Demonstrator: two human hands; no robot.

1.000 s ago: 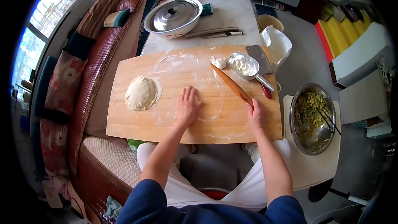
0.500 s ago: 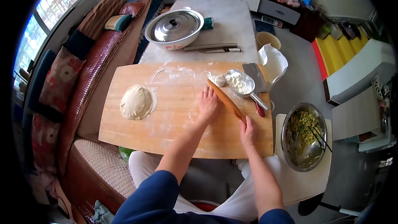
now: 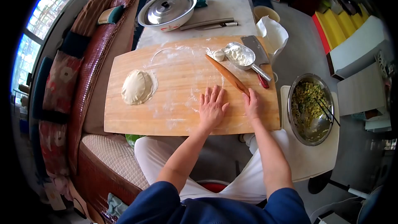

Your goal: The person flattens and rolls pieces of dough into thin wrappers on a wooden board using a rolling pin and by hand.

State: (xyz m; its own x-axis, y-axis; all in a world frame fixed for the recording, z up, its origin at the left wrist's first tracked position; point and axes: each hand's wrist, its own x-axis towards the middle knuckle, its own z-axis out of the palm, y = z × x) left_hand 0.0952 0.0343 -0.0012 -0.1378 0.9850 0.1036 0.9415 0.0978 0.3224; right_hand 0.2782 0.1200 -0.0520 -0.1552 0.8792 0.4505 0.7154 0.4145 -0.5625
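My left hand (image 3: 212,110) lies flat with spread fingers on the floured wooden board (image 3: 174,83), near its front edge. My right hand (image 3: 253,105) is closed on the near end of a wooden rolling pin (image 3: 228,75), which slants away to the upper left. Beyond the pin's far end are a small dough lump (image 3: 219,55) and a metal scoop of flour (image 3: 240,55). A cleaver (image 3: 256,50) lies at the board's right corner. Stacked flat dough rounds (image 3: 138,87) rest on the left side.
A lidded bowl (image 3: 168,10) and a long knife (image 3: 217,26) are on the table behind the board. To the right, a steel bowl of chopped filling (image 3: 310,108) with chopsticks stands on a stool (image 3: 304,166). A white bag (image 3: 271,37) is beside the table.
My left hand has moved from the middle of the board, past the pin's side, to near the front edge, fingers now spread. My right hand still holds the pin. The camera view has shifted.
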